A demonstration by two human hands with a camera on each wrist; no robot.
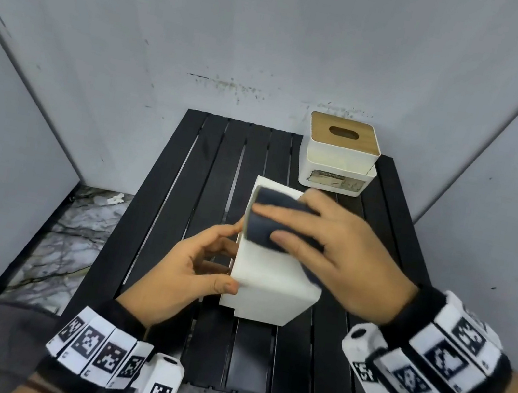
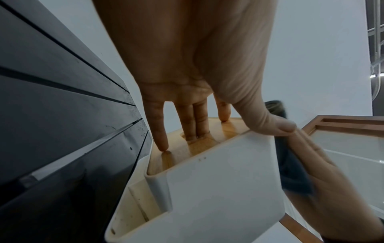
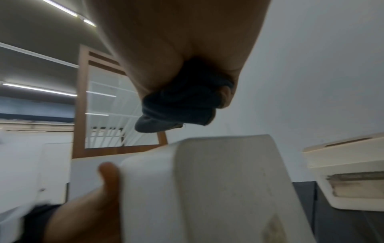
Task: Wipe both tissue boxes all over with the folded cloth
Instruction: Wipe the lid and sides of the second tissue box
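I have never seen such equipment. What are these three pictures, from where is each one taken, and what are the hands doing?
There is no machine: a person works with bare hands. The wide picture comes from a camera on the head; the other two from cameras on the wrists, looking along each hand. On the black slatted table a white box lies on its side. The left hand grips it, fingers on its wooden lid; the right hand holds a dark cloth against its upper face. A second box stands further back.
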